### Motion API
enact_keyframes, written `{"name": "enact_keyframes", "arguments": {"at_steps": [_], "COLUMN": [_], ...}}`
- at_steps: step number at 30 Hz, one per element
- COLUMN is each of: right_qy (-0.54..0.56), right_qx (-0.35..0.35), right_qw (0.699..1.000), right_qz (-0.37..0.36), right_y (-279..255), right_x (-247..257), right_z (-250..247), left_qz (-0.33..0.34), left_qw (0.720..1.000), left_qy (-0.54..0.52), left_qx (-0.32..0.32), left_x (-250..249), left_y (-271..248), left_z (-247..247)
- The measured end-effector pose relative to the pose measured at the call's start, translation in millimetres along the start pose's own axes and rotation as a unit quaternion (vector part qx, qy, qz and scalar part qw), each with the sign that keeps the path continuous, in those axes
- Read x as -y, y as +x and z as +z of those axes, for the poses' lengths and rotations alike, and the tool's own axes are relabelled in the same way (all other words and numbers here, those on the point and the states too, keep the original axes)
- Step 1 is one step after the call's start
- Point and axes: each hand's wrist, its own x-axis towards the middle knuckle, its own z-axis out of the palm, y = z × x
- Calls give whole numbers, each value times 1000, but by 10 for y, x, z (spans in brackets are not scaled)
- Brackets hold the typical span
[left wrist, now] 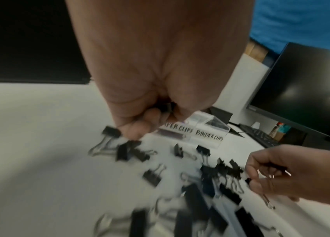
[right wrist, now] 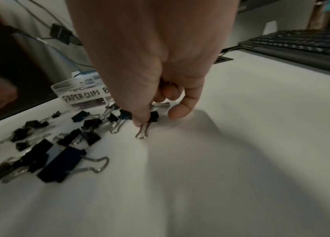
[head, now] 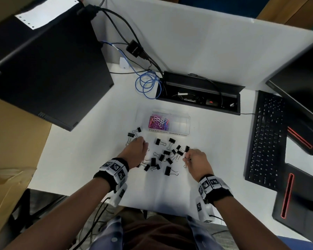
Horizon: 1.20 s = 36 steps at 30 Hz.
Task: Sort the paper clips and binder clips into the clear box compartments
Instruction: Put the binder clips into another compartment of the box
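On the white bench (head: 215, 141), your hands work the scattered binder clips (head: 163, 159) just before the clear box (head: 181, 123). Your left hand (head: 136, 150) curls round black clips already gathered; your right hand (head: 195, 160) pinches one by its springy wire handle, probably to carry several at once. Glossy coloured paper clips (head: 158, 121) fill the left compartment; the right, labelled for binder clips, looks empty.

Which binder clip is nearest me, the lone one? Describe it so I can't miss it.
Start at the clear box, then come down through the clip pile toward the desk's near edge. The lone clip lies apart below the pile, silver handles pointing right, between both wrists.
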Motion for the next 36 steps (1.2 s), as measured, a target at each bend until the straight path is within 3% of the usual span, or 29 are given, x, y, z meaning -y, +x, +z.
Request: {"name": "enact_keyframes", "arguments": {"at_steps": [3,7,12,15,19,23,28,32,36], "right_qy": [-17,-45,-68,-70,-57,-21,86,161,219], "right_qx": [-1,-1,17,36,74,77,69,83,42], "right_qw": [1000,999,997,997,996,997,993,980,972], "right_qz": [3,29,26,23,16,20,40,81,72], "right_y": [-63,-76,-13,43,106,161,134,111,147], "right_x": [-16,-64,-33,-38,-72,-89,21,87,250], "right_z": [-54,-89,-55,-75,-100,-86,-120,-183,-346], "left_qz": [-16,-72,-170,-152,-126,-40,-12,-34,11], "left_qw": [997,988,974,983,991,997,996,992,998], "left_qy": [74,137,151,96,38,54,89,119,49], "left_qx": [-8,-27,8,28,-24,-46,-20,25,30], "left_x": [-126,78,317,381,343,299,204,114,-165], "left_y": [121,85,-97,-139,-150,-152,-11,20,37], "left_z": [-13,32,169,268,267,236,256,257,145]}}
